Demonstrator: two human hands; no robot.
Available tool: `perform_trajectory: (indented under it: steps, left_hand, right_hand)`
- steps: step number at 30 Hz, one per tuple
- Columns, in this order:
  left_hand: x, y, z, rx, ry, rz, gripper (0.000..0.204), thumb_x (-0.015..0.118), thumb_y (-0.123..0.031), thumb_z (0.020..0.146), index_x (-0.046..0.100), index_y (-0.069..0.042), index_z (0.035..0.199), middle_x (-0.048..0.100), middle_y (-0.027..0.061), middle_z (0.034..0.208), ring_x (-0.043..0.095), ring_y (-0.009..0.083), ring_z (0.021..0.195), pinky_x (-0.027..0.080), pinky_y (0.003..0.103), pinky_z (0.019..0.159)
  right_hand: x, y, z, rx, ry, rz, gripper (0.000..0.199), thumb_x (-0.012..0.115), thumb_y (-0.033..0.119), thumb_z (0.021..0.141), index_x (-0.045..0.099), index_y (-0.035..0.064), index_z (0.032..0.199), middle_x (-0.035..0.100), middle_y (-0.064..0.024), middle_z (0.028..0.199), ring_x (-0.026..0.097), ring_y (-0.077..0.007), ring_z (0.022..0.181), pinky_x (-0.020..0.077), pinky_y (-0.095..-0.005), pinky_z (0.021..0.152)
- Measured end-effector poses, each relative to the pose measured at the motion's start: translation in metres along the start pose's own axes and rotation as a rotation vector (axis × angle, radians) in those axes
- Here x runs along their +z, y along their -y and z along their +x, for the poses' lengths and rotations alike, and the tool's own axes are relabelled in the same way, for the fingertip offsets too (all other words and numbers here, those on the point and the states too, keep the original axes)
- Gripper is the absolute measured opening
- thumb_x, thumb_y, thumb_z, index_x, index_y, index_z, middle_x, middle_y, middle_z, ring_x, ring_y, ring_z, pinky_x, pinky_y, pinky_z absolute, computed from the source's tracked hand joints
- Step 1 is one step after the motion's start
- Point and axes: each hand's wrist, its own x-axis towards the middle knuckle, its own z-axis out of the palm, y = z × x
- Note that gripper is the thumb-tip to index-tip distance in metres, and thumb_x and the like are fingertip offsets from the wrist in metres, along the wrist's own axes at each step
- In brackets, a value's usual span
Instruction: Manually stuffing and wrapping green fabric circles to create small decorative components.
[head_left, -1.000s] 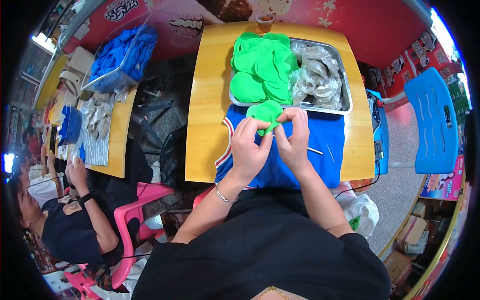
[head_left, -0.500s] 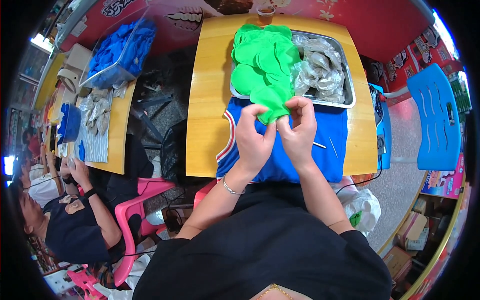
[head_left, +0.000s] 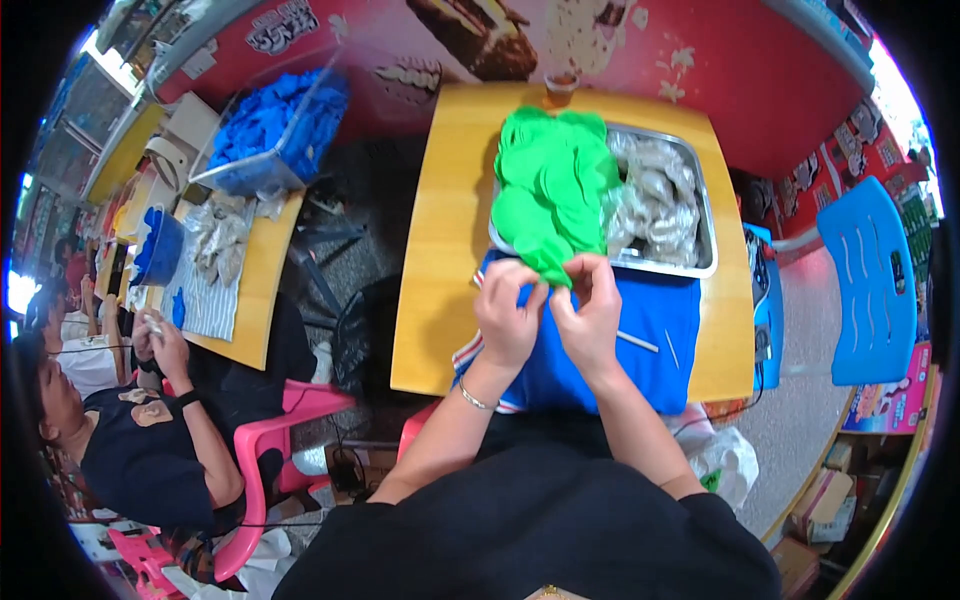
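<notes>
Over the near edge of a metal tray (head_left: 712, 250), my left hand (head_left: 510, 312) and my right hand (head_left: 590, 315) pinch a thin green fabric piece (head_left: 545, 260) between thumbs and fingers. The held piece is bunched at the fingertips. Behind it a heap of rounded green fabric pieces (head_left: 555, 175) covers the tray's left side; I cannot tell whether the held piece is apart from the heap. Crumpled clear plastic bags with greyish contents (head_left: 655, 205) fill the right side. Below my hands a blue cloth (head_left: 640, 385) with striped trim carries a white stick (head_left: 637, 342) and a thin needle-like rod (head_left: 672, 350).
A small cup (head_left: 560, 88) stands at the wooden table's (head_left: 425, 340) far edge. On my left, a co-worker (head_left: 150, 450) sits at another table with a clear bin of blue pieces (head_left: 275, 130). A blue chair (head_left: 868, 285) is at right, a pink chair (head_left: 270, 450) at left.
The whole view has shifted, so the table appears lower and more wall shows. Between my fingertips the green piece is now bunched smaller, where before it was spread wider.
</notes>
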Motion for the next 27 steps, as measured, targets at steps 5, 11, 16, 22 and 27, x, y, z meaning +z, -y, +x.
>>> perform_trajectory:
  steps: [5,11,16,22,27]
  left_hand:
    - [-0.001,0.002,-0.002,-0.118,0.029,-0.014,0.018,0.069,0.002,0.067,0.059,-0.003,0.08,0.052,0.0107,0.083,0.055,0.028,0.076,0.047,0.035,0.066]
    - [0.001,-0.014,-0.001,-0.166,-0.006,-0.024,0.014,0.068,0.002,0.069,0.058,-0.002,0.079,0.051,0.0101,0.085,0.053,0.026,0.076,0.043,0.032,0.072]
    - [0.005,-0.006,-0.007,-0.251,0.025,-0.164,0.021,0.069,0.003,0.069,0.054,-0.001,0.084,0.055,0.0103,0.081,0.055,0.0244,0.079,0.045,0.032,0.07]
    - [0.008,-0.007,-0.002,-0.411,0.02,-0.278,0.019,0.067,0.002,0.071,0.055,-0.001,0.086,0.057,0.0075,0.084,0.056,0.0173,0.074,0.045,0.027,0.068]
    - [0.007,-0.007,-0.006,-0.365,0.066,-0.197,0.011,0.065,0.006,0.073,0.06,0.001,0.082,0.055,0.0049,0.079,0.056,0.0137,0.075,0.046,0.024,0.069]
  right_hand:
    - [0.001,0.011,0.001,0.011,0.019,-0.039,0.019,0.057,-0.004,0.069,0.051,-0.0005,0.087,0.052,-0.0094,0.082,0.053,-0.0183,0.069,0.0456,-0.0286,0.062]
    - [-0.007,0.02,0.013,-0.162,0.027,-0.27,0.019,0.057,-0.004,0.069,0.052,-0.0001,0.087,0.049,-0.0119,0.088,0.051,-0.021,0.078,0.0457,-0.0291,0.062]
    - [-0.008,0.025,0.013,-0.138,-0.003,-0.251,0.023,0.059,-0.004,0.068,0.053,0.0003,0.089,0.046,-0.0137,0.092,0.05,-0.0235,0.084,0.046,-0.0306,0.063]
    - [-0.009,0.027,0.01,-0.272,0.051,-0.339,0.026,0.062,-0.005,0.066,0.053,0.0018,0.09,0.046,-0.0123,0.091,0.05,-0.0239,0.083,0.0457,-0.0312,0.063]
    - [-0.009,0.022,0.005,-0.276,0.049,-0.343,0.027,0.062,-0.006,0.065,0.053,0.0022,0.09,0.046,-0.0118,0.09,0.05,-0.0232,0.082,0.0451,-0.0307,0.061]
